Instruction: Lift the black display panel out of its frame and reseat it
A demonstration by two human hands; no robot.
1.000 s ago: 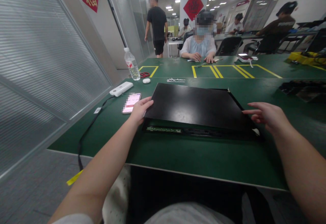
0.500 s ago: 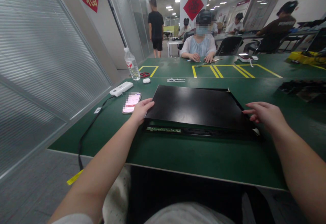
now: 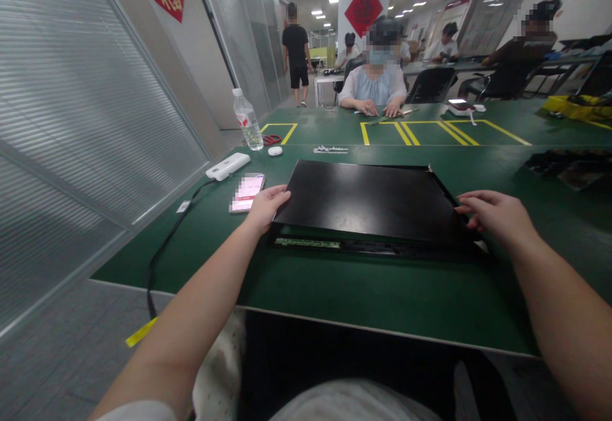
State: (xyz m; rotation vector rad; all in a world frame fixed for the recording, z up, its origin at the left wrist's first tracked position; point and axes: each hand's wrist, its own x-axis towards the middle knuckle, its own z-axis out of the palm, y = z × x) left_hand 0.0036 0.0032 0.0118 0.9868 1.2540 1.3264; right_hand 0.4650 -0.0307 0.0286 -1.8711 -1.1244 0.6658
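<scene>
A flat black screen panel [image 3: 368,201] lies slightly askew over a thin black frame [image 3: 406,252] on the green table. Along the near side of the frame a green circuit board strip [image 3: 308,243] shows below the panel. My left hand [image 3: 268,206] pinches the panel's left edge, thumb on top and fingers partly hidden beneath. At the right edge, my right hand [image 3: 492,214] has its thumb and fingers closed around the rim of the frame and panel; exactly which part they grip is hard to see.
Left of the panel are a phone [image 3: 247,192], a white power bank [image 3: 228,167] with a black cable, a water bottle [image 3: 248,121], red-handled scissors [image 3: 271,140] and a white earbud case [image 3: 275,151]. Dark parts [image 3: 571,169] lie right. A co-worker [image 3: 375,83] sits opposite.
My right hand's fingers have drawn closer together at the right edge. The left hand and panel look unmoved. A person in the background has walked slightly to the right.
</scene>
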